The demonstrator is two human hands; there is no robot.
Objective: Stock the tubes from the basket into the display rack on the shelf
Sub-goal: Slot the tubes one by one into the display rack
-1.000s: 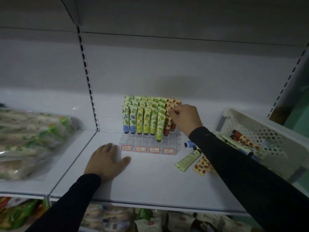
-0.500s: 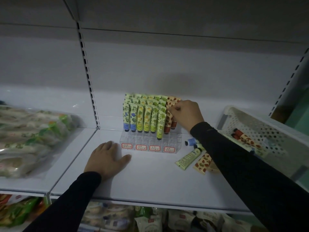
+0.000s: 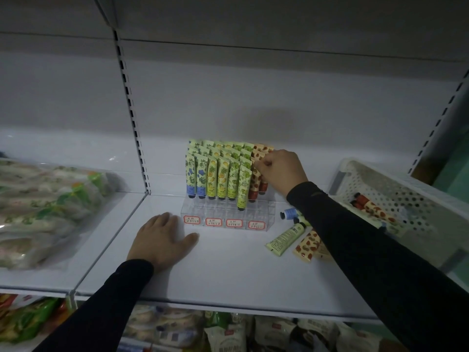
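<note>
A clear tiered display rack stands on the white shelf, filled with upright tubes in blue, yellow, green and red patterns. My right hand pinches the top of a red-patterned tube in the rack's right column. My left hand lies flat and open on the shelf, just left of the rack. Several loose tubes lie on the shelf right of the rack. The white perforated basket at the right holds more tubes.
Bagged green-and-white packages fill the neighbouring shelf bay on the left. A slotted upright divides the two bays. More packaged goods sit on the shelf below.
My right hand has stayed on the red tubes at the rack's right column, shifting only slightly. The left hand has not moved.
</note>
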